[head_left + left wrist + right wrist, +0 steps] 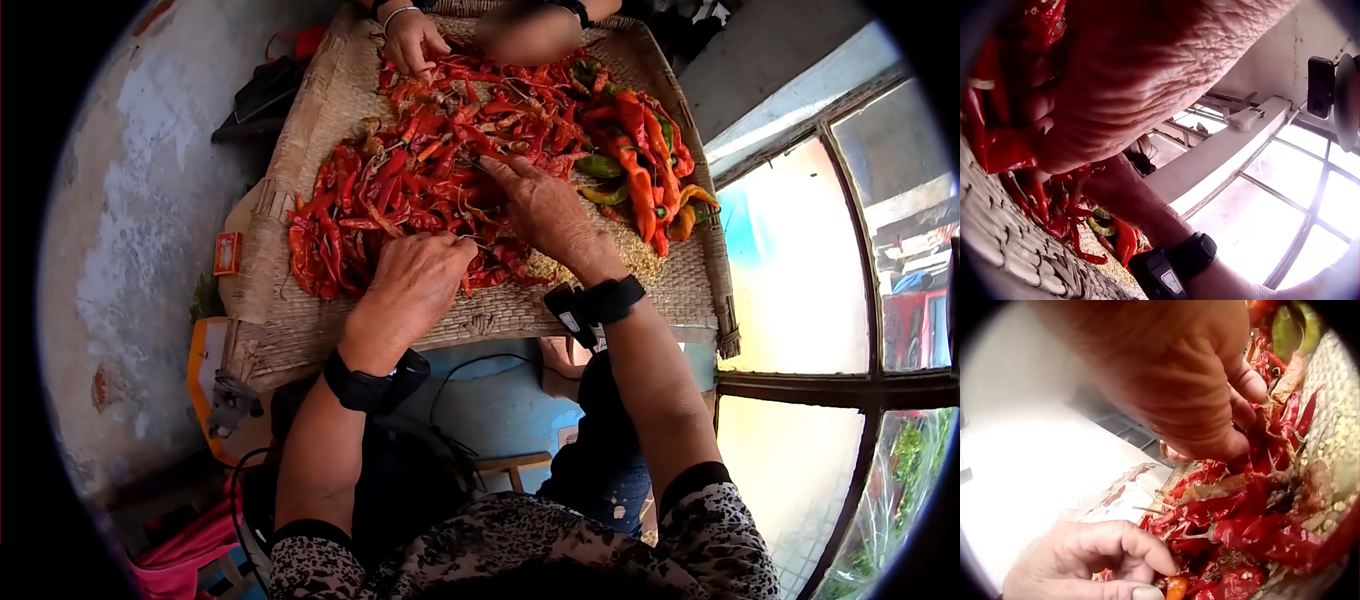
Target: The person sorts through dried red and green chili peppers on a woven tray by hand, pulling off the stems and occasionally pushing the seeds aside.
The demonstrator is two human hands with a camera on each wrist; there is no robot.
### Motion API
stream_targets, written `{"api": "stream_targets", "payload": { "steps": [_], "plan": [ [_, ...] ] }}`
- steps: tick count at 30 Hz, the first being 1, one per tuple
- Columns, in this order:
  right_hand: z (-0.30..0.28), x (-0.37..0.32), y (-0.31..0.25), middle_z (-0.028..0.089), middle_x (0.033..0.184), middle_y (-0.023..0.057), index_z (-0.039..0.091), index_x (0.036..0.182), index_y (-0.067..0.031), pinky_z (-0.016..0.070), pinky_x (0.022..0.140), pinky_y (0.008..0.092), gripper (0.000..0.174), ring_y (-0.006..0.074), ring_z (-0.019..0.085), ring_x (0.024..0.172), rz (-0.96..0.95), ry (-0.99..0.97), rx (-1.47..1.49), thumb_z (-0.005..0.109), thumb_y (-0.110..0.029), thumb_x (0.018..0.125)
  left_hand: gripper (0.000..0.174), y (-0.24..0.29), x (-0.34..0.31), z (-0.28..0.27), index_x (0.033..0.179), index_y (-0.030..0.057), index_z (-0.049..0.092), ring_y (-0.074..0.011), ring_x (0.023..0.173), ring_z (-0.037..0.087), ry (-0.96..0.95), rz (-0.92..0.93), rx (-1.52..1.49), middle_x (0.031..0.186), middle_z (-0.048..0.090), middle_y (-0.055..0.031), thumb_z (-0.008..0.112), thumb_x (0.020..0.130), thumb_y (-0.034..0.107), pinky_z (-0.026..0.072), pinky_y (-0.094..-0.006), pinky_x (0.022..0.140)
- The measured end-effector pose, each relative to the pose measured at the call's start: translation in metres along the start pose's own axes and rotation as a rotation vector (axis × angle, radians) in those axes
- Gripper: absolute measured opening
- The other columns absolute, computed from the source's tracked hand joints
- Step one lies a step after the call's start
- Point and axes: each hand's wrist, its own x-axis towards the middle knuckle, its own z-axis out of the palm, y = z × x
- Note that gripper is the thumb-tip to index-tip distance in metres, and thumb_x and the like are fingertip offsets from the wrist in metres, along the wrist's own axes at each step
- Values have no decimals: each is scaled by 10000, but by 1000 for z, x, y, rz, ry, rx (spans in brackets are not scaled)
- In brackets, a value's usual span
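Note:
Dried red peppers [390, 185] lie heaped on a woven tray [285, 345]. At the heap's near edge my left hand [415, 285] has its fingers curled round red pepper, seen close in the left wrist view as a glossy piece [1007, 150] beside the fingers. An orange pepper piece [1177, 587] lies by its fingertips in the right wrist view. To its right, my right hand [555, 215] reaches over the middle of the heap, index finger extended, its fingertips touching dried peppers [1260, 444]; whether it grasps one is hidden.
Another person's hand [413, 42] touches the heap's far left edge; their other hand is blurred. Fresh red peppers [635, 150] and green ones [600, 166] lie at the right, near loose pale seeds [640, 255]. A small red box [228, 253] is left of the tray; windows [800, 260] stand right.

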Motion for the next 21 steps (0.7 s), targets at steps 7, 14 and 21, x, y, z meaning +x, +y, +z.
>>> {"api": "stream_targets", "payload": {
  "steps": [7, 14, 21],
  "plan": [
    [-1, -11, -10, 656, 927, 200, 607, 1137, -48, 527, 713, 404, 373, 361, 645, 839, 34, -141, 1, 635, -62, 765, 126, -1, -4, -12, 905, 33, 544, -340, 722, 594, 36, -19, -82, 773, 579, -133, 627, 822, 79, 476, -448, 635],
    [-36, -38, 20, 657, 926, 94, 685, 959, -23, 521, 750, 348, 166, 196, 646, 839, 107, 129, 662, 728, -95, 816, 121, 1, -2, -5, 925, 25, 549, -316, 717, 597, 92, 40, -160, 768, 574, -129, 615, 835, 72, 492, -429, 634],
    [-53, -38, 21, 613, 712, 7, 690, 968, -8, 411, 467, 218, 188, 55, 519, 563, 328, 85, 1025, 658, -183, 906, 107, 9, 3, -3, 929, 32, 573, -298, 718, 612, 186, 87, -106, 780, 582, -119, 620, 841, 70, 511, -399, 627]
  ]
}}
